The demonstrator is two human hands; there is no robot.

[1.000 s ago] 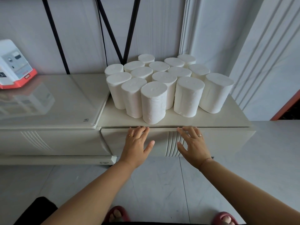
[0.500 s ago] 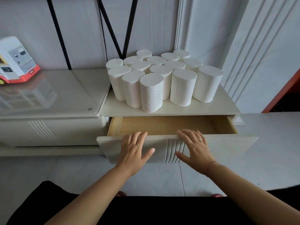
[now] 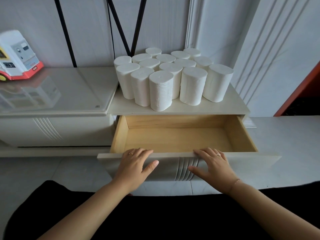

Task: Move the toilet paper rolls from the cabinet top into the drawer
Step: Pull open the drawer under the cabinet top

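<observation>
Several white toilet paper rolls point(image 3: 161, 90) stand upright in a tight cluster on the cream cabinet top point(image 3: 230, 106). Below them the drawer point(image 3: 180, 139) is pulled far out, its pale wooden inside bare. My left hand point(image 3: 135, 168) and my right hand point(image 3: 210, 166) both rest on the drawer's white front panel point(image 3: 251, 160), fingers hooked over its top edge, thumbs on its face. Neither hand touches a roll.
A higher glossy cabinet point(image 3: 57, 94) adjoins on the left, with a white and red toy vehicle point(image 3: 16, 56) at its far left. Black cables point(image 3: 121, 25) run down the wall behind the rolls. A wall panel stands close on the right, tiled floor point(image 3: 285, 135) below.
The drawer went from shut to far open, pulled toward me by both hands on its front. The rolls have not moved.
</observation>
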